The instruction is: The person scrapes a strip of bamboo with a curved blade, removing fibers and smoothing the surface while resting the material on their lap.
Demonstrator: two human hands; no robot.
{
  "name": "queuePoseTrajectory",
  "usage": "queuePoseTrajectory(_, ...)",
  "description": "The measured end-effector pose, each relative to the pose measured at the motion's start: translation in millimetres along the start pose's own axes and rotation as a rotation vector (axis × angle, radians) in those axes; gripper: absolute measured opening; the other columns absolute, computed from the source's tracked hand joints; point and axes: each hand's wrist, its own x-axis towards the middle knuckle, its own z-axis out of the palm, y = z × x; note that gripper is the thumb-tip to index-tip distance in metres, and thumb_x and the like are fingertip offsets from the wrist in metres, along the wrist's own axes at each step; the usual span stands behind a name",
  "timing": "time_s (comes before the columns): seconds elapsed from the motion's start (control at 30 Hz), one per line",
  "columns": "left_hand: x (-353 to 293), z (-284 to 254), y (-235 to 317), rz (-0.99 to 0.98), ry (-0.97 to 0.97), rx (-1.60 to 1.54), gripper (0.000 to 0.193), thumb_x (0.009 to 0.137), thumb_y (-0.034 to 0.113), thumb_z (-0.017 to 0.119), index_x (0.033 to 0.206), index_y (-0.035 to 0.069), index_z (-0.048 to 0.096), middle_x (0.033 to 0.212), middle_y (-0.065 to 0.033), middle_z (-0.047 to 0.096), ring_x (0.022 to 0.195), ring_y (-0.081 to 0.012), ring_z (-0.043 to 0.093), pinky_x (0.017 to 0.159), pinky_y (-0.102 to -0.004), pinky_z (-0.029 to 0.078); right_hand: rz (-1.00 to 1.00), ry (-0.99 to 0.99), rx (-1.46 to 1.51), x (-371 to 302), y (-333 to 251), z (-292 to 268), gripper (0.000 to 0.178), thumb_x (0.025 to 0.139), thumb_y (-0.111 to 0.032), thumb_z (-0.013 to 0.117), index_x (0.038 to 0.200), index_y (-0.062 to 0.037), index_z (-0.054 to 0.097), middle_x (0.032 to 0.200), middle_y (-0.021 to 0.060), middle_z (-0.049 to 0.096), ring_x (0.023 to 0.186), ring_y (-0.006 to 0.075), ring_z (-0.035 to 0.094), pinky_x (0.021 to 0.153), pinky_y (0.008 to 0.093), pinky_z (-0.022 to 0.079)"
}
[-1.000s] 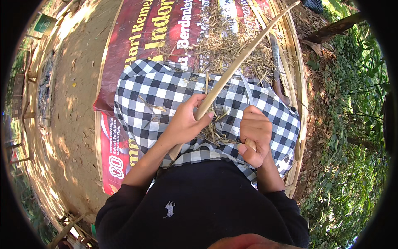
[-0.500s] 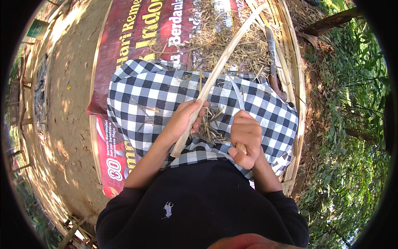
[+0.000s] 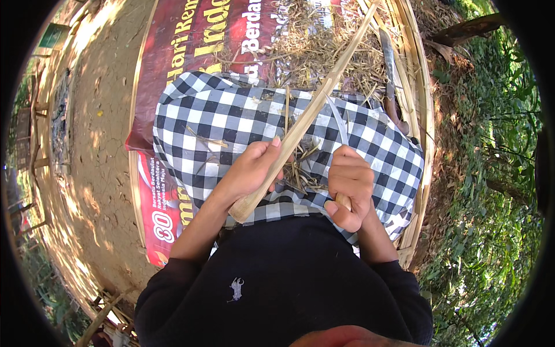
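Observation:
A long pale strip of wood or bamboo [image 3: 312,110] slants from my lap up toward the far right. My left hand [image 3: 254,168] is closed around its lower part, thumb on top. In my right hand [image 3: 351,184] is a knife [image 3: 337,120], its wooden handle wrapped in my fist. The thin blade points away from me, and its tip end meets or overlaps the strip's right edge; actual contact I cannot tell. Beneath both hands, a black-and-white checked cloth [image 3: 196,115] covers my legs, with thin shavings [image 3: 296,173] lying on it between my hands.
Beyond the cloth, a heap of shavings [image 3: 329,58] covers part of a red printed banner [image 3: 159,75]. A machete-like blade [image 3: 388,61] with a wooden handle lies at the right, beside the bamboo edging [image 3: 425,115]. Bare earth [image 3: 101,173] is at left, green plants [image 3: 491,231] at right.
The strip has turned in my left hand, showing a broader face and leaning further right. My right hand has shifted slightly right with the knife, whose tip end now sits at the strip's edge.

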Motion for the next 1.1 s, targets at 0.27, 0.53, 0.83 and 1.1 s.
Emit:
queuePoseTrajectory(0.27, 10.9, 12.8, 1.1, -0.042, -0.149, -0.433, 0.040, 0.109, 0.037, 0.035, 0.086, 0.008, 0.049, 0.051, 0.0038, 0.042, 0.030, -0.0046, 0.037, 0.026, -0.0179, 0.028, -0.163, -0.142, 0.227, 3.3, -33.9, 29.0, 0.027, 0.053, -0.023, 0.062, 0.053, -0.0083, 0.039, 0.054, 0.0054, 0.036, 0.047, 0.0252, 0.036, 0.053, 0.0371, 0.031)
queuePoseTrajectory(0.53, 22.6, 9.7, 3.0, 0.006, -0.211, -0.525, 0.044, 0.109, 0.040, 0.033, 0.083, 0.010, 0.052, 0.048, 0.0055, 0.038, 0.033, -0.0047, 0.033, 0.030, -0.0196, 0.025, -0.243, -0.233, 0.338, -0.4, -27.7, 36.4, 0.026, 0.050, -0.020, 0.060, 0.053, -0.0085, 0.037, 0.056, 0.0053, 0.033, 0.049, 0.0249, 0.035, 0.053, 0.0375, 0.030)
queuePoseTrajectory(0.83, 28.9, 22.0, 6.6, 0.009, -0.127, -0.461, 0.038, 0.110, 0.037, 0.035, 0.090, 0.010, 0.053, 0.048, 0.0048, 0.039, 0.033, -0.0046, 0.033, 0.031, -0.0190, 0.022, -0.208, -0.216, 0.243, -2.2, -20.3, 26.8, 0.025, 0.046, -0.021, 0.057, 0.054, -0.0077, 0.038, 0.056, 0.0059, 0.035, 0.050, 0.0252, 0.037, 0.054, 0.0368, 0.032)
queuePoseTrajectory(1.1, 26.7, 21.4, 8.9, 0.020, -0.233, -0.615, 0.035, 0.109, 0.033, 0.037, 0.088, 0.008, 0.050, 0.049, 0.0044, 0.039, 0.032, -0.0036, 0.033, 0.027, -0.0188, 0.023, -0.253, -0.307, 0.250, 9.2, -41.6, 46.0, 0.024, 0.046, -0.020, 0.059, 0.053, -0.0088, 0.039, 0.055, 0.0059, 0.036, 0.050, 0.0257, 0.038, 0.053, 0.0366, 0.032)
